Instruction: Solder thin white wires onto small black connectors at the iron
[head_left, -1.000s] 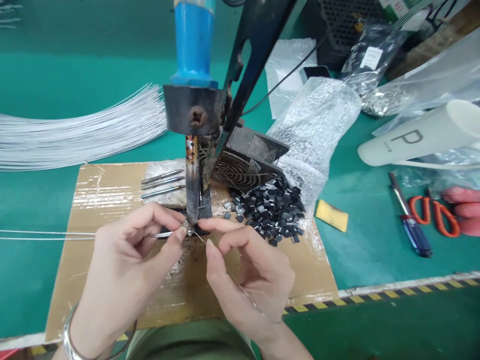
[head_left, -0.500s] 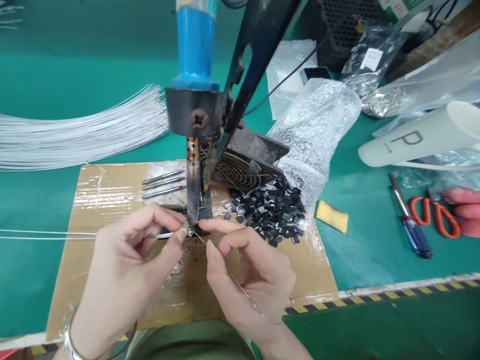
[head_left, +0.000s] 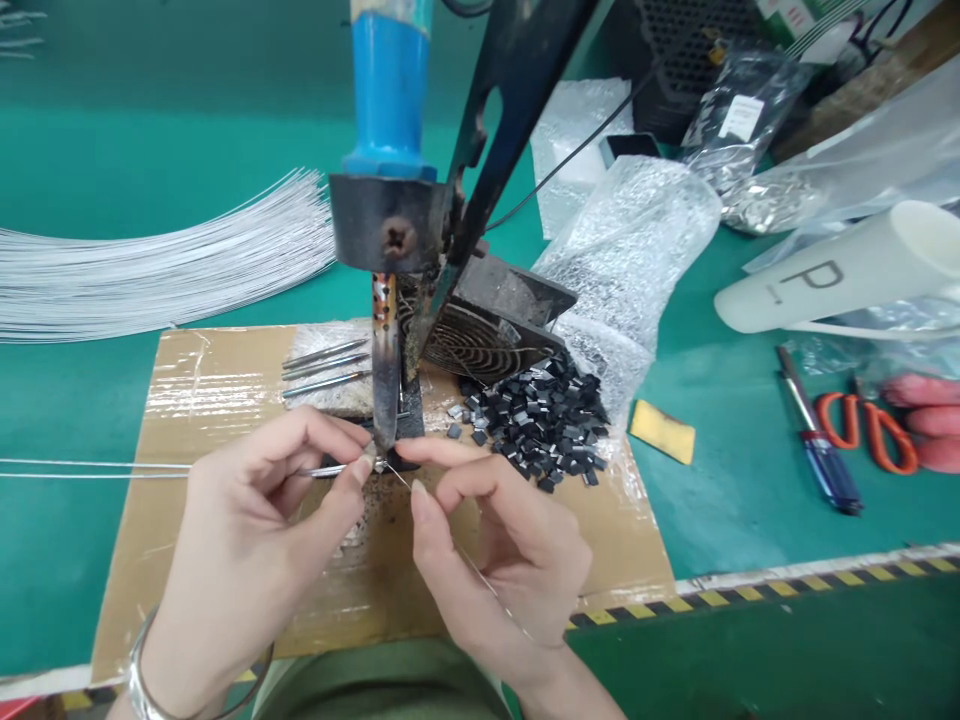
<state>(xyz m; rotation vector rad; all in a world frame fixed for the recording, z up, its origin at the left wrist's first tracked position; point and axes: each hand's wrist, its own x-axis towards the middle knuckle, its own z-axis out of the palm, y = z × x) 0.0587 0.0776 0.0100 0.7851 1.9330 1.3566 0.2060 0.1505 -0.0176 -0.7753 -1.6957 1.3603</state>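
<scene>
A soldering iron with a blue handle (head_left: pixel 390 95) hangs tip-down in a black clamp, its metal tip (head_left: pixel 386 400) between my hands. My left hand (head_left: pixel 277 530) pinches white wires (head_left: pixel 97 469) that run in from the left, their ends close under the tip. With thumb and fingers closed, my right hand (head_left: pixel 502 540) holds a thin solder wire (head_left: pixel 480 575), whose end reaches the tip area. My right index finger points at the joint. The small part at the joint is mostly hidden by my fingertips.
Beside a small fan (head_left: pixel 487 340) lies a heap of small black parts (head_left: pixel 544 420). A bundle of white wires (head_left: pixel 165 265) rests at left. Cardboard (head_left: pixel 600 550) lies under my hands. A yellow sponge (head_left: pixel 663 431), screwdriver (head_left: pixel 829 470), orange-handled scissors (head_left: pixel 889 440) and white cup (head_left: pixel 832 270) are at right.
Both hands stay almost where they were, still at the iron's tip. The whole view has shifted very slightly.
</scene>
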